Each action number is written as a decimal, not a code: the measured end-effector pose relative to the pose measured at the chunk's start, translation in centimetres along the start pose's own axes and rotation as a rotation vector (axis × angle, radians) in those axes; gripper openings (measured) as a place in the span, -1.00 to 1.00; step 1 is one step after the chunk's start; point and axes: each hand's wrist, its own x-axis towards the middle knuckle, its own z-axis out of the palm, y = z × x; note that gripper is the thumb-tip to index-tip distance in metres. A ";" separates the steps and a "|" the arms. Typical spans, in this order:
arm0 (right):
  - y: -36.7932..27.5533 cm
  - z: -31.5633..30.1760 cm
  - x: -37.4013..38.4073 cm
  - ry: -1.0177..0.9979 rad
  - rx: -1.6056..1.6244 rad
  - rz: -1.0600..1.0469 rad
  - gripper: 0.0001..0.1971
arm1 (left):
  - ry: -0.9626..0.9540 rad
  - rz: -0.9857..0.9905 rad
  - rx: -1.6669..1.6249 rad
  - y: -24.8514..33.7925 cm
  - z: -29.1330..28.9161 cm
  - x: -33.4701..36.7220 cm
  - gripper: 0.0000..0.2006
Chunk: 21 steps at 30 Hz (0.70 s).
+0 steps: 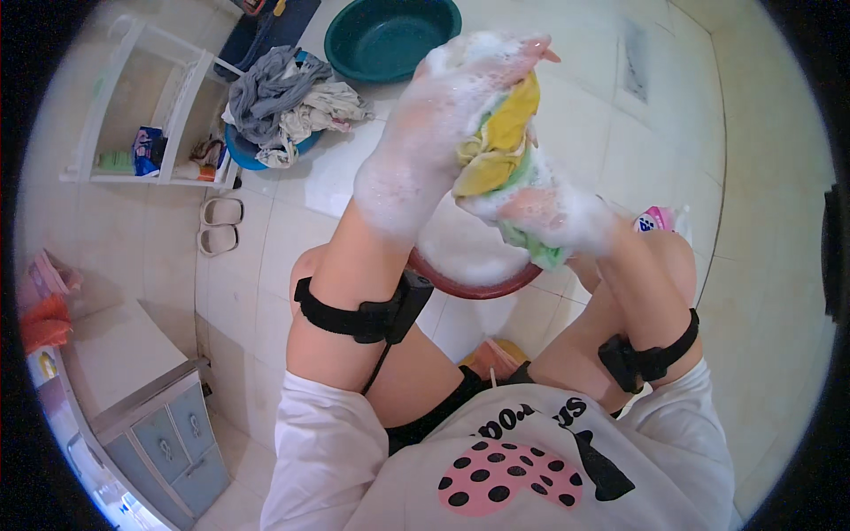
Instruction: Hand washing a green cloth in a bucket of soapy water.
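Observation:
A wet yellow-and-green cloth (500, 142) is bunched between my two hands above a red basin (478, 289) of white suds. Thick foam covers my left hand (465, 84) and wrist; its fingers reach past the upper end of the cloth, which lies against its palm side. Lower and to the right, my right hand (531, 205) is closed round the green part, also under foam. A green end of the cloth hangs below it over the basin's edge. Foam hides most of the fingers' detail.
A dark green tub (390, 40) stands at the far side. Left of it, grey and white laundry (288, 97) heaps over a blue basin (243, 150). There are also a white shelf (133, 106), slippers (220, 226), a cabinet (164, 442) and a pink-and-white package (655, 219).

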 end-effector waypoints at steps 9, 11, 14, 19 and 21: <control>0.7 1.3 0.9 0.421 -0.707 -0.122 -0.61 | 0.184 0.605 1.463 -1.9 -1.6 -0.2 -0.76; 0.7 1.2 0.8 0.449 -0.886 -0.131 -0.60 | 0.240 0.498 1.518 -2.3 -1.7 -0.3 -0.76; 0.5 1.2 1.2 0.434 -0.860 -0.047 -0.60 | 0.242 0.585 1.431 -2.7 -2.7 -0.1 -0.79; 3.3 -0.5 2.0 0.338 -0.972 -0.477 -0.69 | 0.278 0.592 1.154 -2.3 -2.1 0.5 -0.62; 3.1 0.3 2.0 0.375 -0.672 -0.430 -0.69 | 0.314 0.437 0.890 -1.6 -1.6 0.7 -0.59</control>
